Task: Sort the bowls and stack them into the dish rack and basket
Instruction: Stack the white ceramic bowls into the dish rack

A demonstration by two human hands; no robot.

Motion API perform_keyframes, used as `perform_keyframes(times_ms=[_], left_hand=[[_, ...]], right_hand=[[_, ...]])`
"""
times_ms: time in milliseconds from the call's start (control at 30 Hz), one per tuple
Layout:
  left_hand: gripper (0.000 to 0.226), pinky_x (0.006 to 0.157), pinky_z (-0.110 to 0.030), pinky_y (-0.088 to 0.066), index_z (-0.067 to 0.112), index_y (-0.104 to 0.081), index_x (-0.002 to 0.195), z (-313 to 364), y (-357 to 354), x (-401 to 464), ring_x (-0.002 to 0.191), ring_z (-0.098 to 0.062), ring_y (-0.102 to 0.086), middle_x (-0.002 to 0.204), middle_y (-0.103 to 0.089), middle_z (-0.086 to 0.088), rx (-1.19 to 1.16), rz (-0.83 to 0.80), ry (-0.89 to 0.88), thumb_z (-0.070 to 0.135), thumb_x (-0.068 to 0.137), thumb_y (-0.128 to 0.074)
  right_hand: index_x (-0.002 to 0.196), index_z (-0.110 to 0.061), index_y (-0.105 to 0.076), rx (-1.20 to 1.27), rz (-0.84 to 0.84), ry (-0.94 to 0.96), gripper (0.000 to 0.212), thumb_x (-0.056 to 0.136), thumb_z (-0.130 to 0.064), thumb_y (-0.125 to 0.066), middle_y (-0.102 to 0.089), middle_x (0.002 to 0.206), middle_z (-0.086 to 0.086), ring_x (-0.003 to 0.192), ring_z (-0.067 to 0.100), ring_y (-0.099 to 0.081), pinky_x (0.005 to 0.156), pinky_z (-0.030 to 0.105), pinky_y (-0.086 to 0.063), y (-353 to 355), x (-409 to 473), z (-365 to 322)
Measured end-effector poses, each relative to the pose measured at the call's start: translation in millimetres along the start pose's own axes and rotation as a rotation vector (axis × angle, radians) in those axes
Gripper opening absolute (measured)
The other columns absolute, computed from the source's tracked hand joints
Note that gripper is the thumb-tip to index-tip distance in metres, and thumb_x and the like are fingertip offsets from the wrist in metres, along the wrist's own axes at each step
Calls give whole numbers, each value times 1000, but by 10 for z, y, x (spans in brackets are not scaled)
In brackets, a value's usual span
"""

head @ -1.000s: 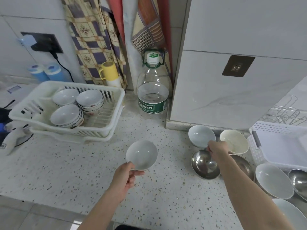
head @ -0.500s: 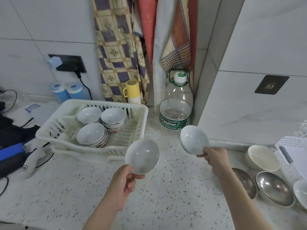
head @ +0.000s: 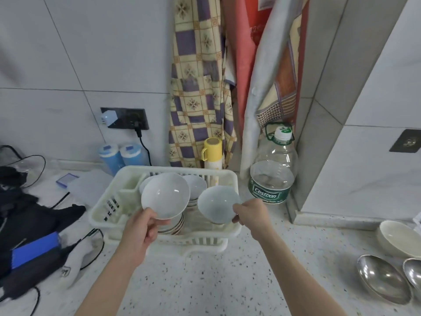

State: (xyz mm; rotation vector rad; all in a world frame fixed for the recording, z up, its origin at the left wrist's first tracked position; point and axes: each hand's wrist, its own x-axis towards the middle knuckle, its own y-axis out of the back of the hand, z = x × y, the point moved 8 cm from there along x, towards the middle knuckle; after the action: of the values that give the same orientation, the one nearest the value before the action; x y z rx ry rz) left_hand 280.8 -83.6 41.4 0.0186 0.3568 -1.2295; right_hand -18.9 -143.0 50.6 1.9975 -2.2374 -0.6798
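Legible text: the green label on the clear water bottle (head: 273,169), right of frame centre, is showing "Cestbon" in white script; the smaller line beneath it is reading too blurred. Red cloth (head: 247,65), top centre, is carrying faint printed characters, unreadable. Grey glove (head: 73,265), lower left, is bearing a small unreadable mark.

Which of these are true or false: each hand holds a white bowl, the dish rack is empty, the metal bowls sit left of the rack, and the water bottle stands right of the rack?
1. Each hand holds a white bowl: true; the left hand holds one white bowl, the right hand another.
2. The dish rack is empty: false; it holds stacked bowls.
3. The metal bowls sit left of it: false; they lie far right.
4. The water bottle stands right of it: true.
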Motion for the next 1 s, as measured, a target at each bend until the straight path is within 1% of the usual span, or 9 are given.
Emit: perform_keyframes(times_ms=[133, 300, 400, 467, 567, 700, 767, 833, 1000], left_hand=[[25, 37, -19, -21, 7, -64, 106, 22, 82, 197, 40, -8, -27, 81, -74, -23, 33, -9, 6, 11, 86, -51], [26, 36, -19, -20, 4, -65, 105, 4, 65, 383, 41, -8, -27, 79, -74, -23, 72, -13, 23, 12, 84, -51], [22, 35, -18, -19, 7, -65, 100, -3, 27, 509, 39, -7, -26, 79, -74, -22, 82, -14, 37, 13, 83, -52], [19, 35, -17, -19, 6, -63, 98, -23, 0, 582, 38, -7, -27, 77, -74, -22, 81, -16, 41, 12, 84, -50], [19, 35, -16, -19, 5, -63, 97, -47, 29, 677, 36, -7, -27, 77, -74, -23, 87, -16, 47, 10, 84, -49], [24, 34, -18, -20, 4, -61, 105, -40, 146, 786, 38, -8, -28, 79, -74, -24, 114, -47, 47, 10, 86, -48], [25, 35, -19, -21, 4, -61, 107, -46, 223, 812, 40, -9, -29, 80, -74, -25, 124, -53, 50, 10, 87, -49], [25, 35, -20, -22, 4, -62, 108, -66, 299, 818, 42, -10, -29, 80, -73, -25, 126, -62, 50, 10, 87, -49], [23, 35, -19, -23, 2, -62, 108, -94, 383, 780, 41, -9, -32, 83, -73, -27, 68, -73, 46, 8, 90, -49]], right_hand=[[62, 2, -64, -202, -39, 9, 16, 73, -4, -53, -58, 48, 8, 31, 9, -39, 37, 15, -29, -264, 50, -70], [72, -2, -51, -413, -72, -9, 6, 74, -2, -46, -63, 65, 13, 44, 16, -49, 38, 17, -29, -465, 122, -62], [78, -6, -50, -480, -88, -28, 8, 78, 0, -44, -66, 76, 13, 62, 22, -63, 39, 19, -36, -574, 164, -22], [91, -6, -51, -535, -100, -33, 11, 82, -2, -45, -65, 85, 11, 73, 24, -63, 44, 19, -38, -651, 181, 7], [97, -6, -52, -608, -112, -20, 12, 86, -8, -48, -54, 78, 2, 74, 21, -58, 46, 20, -37, -741, 190, 49], [115, -1, -54, -711, -126, -16, 28, 88, -10, -50, -53, 93, 5, 75, 19, -54, 43, 18, -32, -782, 229, 76], [119, -1, -52, -743, -145, -23, 32, 89, -11, -50, -54, 100, 7, 79, 20, -55, 49, 19, -39, -808, 247, 90], [125, -3, -48, -791, -162, -18, 37, 91, -15, -50, -55, 114, 9, 89, 22, -58, 63, 24, -46, -843, 257, 105], [142, -6, -33, -961, -155, 16, 48, 96, -15, -44, -54, 131, 10, 118, 28, -56, 86, 34, -50, -936, 267, 153]])
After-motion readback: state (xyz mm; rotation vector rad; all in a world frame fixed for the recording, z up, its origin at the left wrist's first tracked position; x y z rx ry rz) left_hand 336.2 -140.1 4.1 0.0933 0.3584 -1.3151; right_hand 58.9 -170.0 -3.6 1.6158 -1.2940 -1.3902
